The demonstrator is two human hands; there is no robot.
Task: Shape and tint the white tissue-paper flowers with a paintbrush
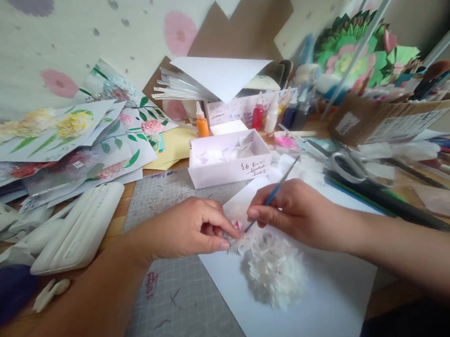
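A ruffled white paper flower [275,273] lies on a white sheet [238,290]. Just above it is a small cluster of pale petals [241,244] with a touch of pink. My left hand [193,228] pinches the left edge of this cluster between thumb and index finger, the other fingers curled under. From the right, my right hand [294,212] grips a thin blue paintbrush [277,190] like a pen. Its lower tip meets the petals beside my left index finger; the exact contact is too small to make out.
Behind the hands stands a white box [230,162] holding white paper pieces. Several glue bottles [257,114] are farther back. Scissors [347,166] lie at right before a cardboard box [388,116] of tools. Flower pictures [44,134] are piled at left, above a white case [80,226]. A grey cutting mat [175,302] lies underneath.
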